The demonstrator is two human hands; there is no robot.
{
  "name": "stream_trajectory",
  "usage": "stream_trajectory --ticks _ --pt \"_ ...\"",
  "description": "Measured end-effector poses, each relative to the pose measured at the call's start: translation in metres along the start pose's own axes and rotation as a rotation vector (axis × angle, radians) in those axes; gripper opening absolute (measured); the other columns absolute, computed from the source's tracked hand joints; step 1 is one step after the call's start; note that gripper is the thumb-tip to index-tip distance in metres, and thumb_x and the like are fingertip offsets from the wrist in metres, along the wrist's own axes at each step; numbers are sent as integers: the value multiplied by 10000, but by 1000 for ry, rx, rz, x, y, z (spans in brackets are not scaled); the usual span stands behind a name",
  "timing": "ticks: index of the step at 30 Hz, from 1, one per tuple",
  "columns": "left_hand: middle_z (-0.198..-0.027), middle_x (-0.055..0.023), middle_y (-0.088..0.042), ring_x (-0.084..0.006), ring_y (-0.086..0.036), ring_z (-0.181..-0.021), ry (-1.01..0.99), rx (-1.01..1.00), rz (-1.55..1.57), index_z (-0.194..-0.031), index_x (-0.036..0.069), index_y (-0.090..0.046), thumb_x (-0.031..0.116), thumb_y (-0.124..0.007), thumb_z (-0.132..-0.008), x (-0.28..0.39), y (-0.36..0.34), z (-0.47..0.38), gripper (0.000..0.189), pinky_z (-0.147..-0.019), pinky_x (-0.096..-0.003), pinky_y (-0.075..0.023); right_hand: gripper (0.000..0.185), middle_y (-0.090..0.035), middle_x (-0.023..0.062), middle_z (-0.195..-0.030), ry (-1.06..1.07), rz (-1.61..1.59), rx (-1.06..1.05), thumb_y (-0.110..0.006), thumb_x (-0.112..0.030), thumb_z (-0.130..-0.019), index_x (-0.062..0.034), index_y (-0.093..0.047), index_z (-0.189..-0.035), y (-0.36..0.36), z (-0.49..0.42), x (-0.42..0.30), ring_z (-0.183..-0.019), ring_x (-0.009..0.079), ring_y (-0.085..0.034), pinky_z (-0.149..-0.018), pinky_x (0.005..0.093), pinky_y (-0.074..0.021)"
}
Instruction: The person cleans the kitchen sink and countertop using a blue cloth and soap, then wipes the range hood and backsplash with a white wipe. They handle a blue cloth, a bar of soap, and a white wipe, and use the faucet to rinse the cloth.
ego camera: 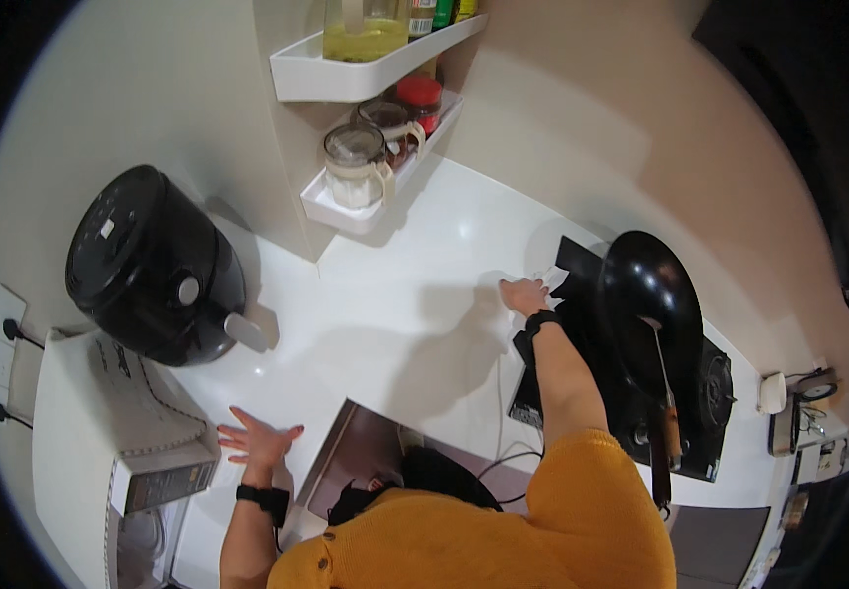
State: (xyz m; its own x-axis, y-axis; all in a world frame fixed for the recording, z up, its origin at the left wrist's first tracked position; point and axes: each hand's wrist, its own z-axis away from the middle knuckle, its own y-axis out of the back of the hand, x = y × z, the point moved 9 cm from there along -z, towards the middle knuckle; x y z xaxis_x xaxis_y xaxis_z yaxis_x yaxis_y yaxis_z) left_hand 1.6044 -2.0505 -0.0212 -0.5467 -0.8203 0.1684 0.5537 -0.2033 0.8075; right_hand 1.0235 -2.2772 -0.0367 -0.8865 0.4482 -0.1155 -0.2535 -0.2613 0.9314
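Note:
My right hand (524,296) reaches to the back of the white countertop (380,353) and presses on a white tissue or cloth (555,278) beside the left edge of the black gas stove (572,324). The fingers partly hide the tissue. On the left, my left hand (261,440) has its fingers spread and holds nothing. It is near the front of the microwave oven (168,482); whether it touches the counter is unclear. Both wrists wear black bands.
A black air fryer (159,272) stands at the left. White wall shelves (336,81) carry jars and bottles over the corner. A black wok (649,294) with a wooden-handled spatula (671,434) sits on the stove. A dark cable (505,462) hangs at the counter's front edge.

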Motion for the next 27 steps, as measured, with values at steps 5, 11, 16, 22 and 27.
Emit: stream_trajectory --ticks 5,11,16,22,27 --pt "-1385 -327 264 -474 242 -1291 45 15 -33 -1389 55 182 468 -863 -457 -5 -3 -7 1459 -997 -638 71 550 -452 222 -1292 60 187 -33 -386 -389 -899 86 -559 -1115 23 -91 3 -1262 449 -254 -1035 544 -229" --pt "-1377 -349 241 -488 223 -1290 79 33 -90 -1385 42 186 493 -875 -387 -22 -15 -25 1525 -996 -639 60 604 -255 190 -1425 109 -39 173 -469 -412 -856 34 -453 -1263 54 -157 -87 -1309 415 -208 -1045 534 -239" --pt "-1397 -326 228 -479 200 -1304 114 -22 -99 -1395 105 217 535 -867 -363 -29 -17 -29 1557 -997 -661 -19 583 -277 186 -1420 408 -69 201 -497 -360 -846 15 -417 -1285 59 -184 -212 -1320 411 -206 -1044 550 -232" --pt "-1120 -245 -556 -265 -567 -1009 -90 604 -864 -1127 -46 -530 364 -656 -798 27 16 13 540 -831 -361 -470 505 -312 133 -1410 654 10 316 -502 -267 -820 -103 -448 -1294 58 -203 -301 -1296 391 -244 -1059 526 -216" --pt "-1381 -343 233 -499 172 -1303 161 -18 -258 -1357 76 281 542 -864 -368 -37 -21 -32 1583 -996 -662 -44 474 -350 135 -1377 741 -17 365 -502 -243 -817 -92 -467 -1265 47 -188 -326 -1284 386 -267 -1047 518 -236"
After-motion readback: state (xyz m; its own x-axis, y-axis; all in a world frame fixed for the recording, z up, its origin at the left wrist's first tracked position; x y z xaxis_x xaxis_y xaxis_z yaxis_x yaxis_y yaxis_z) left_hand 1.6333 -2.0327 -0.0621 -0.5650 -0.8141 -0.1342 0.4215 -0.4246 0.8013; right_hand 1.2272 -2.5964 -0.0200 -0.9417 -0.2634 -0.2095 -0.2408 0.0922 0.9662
